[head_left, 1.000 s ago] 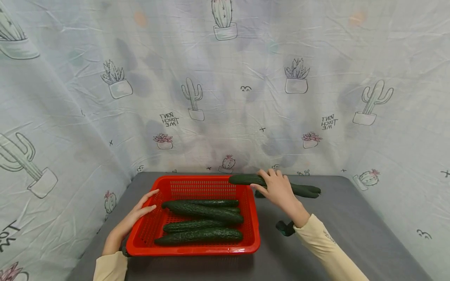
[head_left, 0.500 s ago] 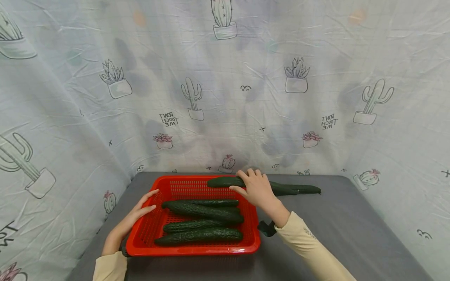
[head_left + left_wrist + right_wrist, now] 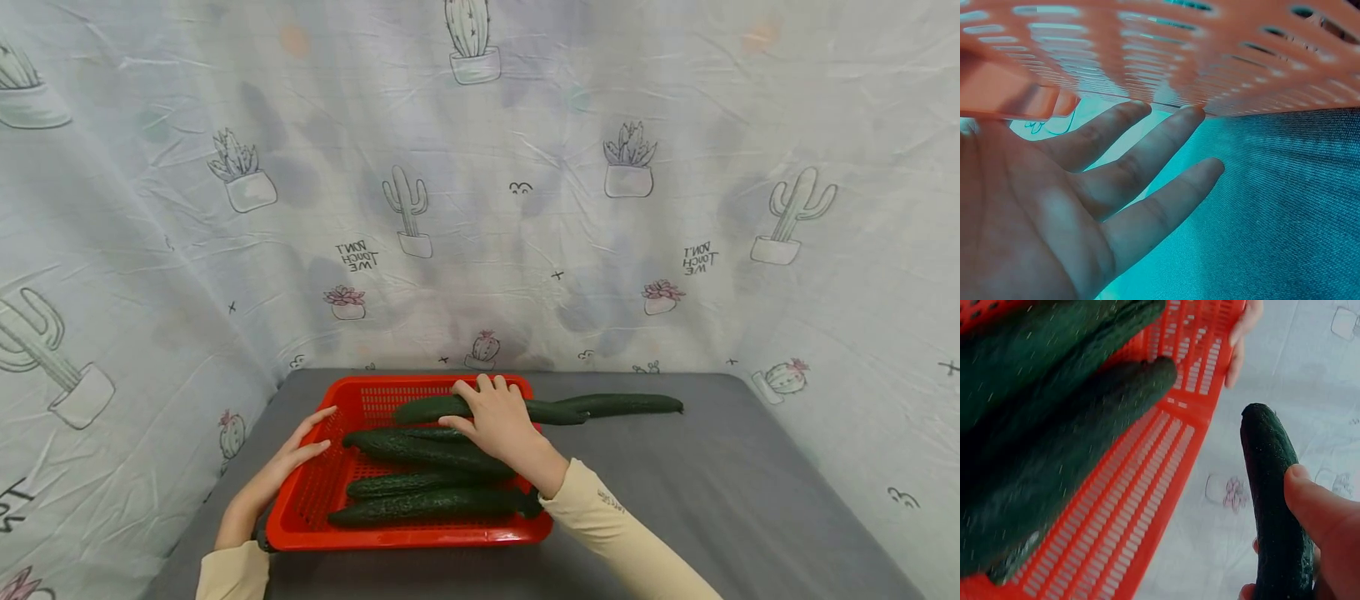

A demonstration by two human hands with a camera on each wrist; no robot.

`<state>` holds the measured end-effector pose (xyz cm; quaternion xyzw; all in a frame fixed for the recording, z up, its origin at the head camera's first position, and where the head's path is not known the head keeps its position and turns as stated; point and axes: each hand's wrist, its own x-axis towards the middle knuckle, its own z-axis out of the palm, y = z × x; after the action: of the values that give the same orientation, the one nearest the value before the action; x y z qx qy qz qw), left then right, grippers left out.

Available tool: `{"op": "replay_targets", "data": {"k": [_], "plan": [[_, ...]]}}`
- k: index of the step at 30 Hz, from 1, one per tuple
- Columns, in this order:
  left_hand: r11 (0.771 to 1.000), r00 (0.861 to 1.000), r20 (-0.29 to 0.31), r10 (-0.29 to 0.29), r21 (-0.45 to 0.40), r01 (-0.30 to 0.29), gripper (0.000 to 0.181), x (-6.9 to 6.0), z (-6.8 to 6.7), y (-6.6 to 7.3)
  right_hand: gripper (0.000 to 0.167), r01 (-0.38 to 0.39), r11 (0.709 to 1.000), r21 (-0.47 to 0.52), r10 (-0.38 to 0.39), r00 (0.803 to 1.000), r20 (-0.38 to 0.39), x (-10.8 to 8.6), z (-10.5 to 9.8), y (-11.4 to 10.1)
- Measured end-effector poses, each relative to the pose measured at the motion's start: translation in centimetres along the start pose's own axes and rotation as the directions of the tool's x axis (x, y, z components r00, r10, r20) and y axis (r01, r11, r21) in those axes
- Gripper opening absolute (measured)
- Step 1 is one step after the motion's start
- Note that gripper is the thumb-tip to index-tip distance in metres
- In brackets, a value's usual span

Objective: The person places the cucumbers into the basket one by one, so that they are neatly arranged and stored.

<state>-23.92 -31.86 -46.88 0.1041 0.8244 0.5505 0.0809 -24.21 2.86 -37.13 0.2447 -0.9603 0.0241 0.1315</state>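
Note:
My right hand point(image 3: 504, 425) grips a long dark green cucumber point(image 3: 420, 410) around its middle. It is over the back part of a red slotted plastic basket point(image 3: 408, 540), its right end reaching past the rim. The right wrist view shows the thumb along the held cucumber point(image 3: 1272, 487). Several cucumbers point(image 3: 427, 505) lie side by side in the basket. My left hand point(image 3: 279, 475) rests at the basket's left side. In the left wrist view, its fingers point(image 3: 1147, 169) are extended, with fingertips at the slotted wall.
Another cucumber point(image 3: 637, 404) lies on the grey table point(image 3: 712, 492), right of the basket and partly behind the held one. A pale curtain point(image 3: 525, 208) with cactus drawings hangs behind the table and along both sides.
My right hand has carried the held cucumber leftward and slightly down, from over the basket's right rim to above its back part. The left hand and basket stay almost in place.

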Motion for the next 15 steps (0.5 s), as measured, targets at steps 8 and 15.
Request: {"op": "replay_targets", "data": {"k": [8,15], "plan": [[0.999,1.000,-0.003,-0.030,-0.020,0.029,0.057,-0.2,0.1,0.1,0.053,0.015,0.999,0.035,-0.016,0.999,0.040,0.7,1.0,-2.9],[0.998,0.999,0.007,-0.046,-0.047,0.046,0.057,-0.2,0.0,0.3,0.054,0.008,0.998,0.070,-0.014,0.996,0.089,1.4,1.4,-4.5]]}}
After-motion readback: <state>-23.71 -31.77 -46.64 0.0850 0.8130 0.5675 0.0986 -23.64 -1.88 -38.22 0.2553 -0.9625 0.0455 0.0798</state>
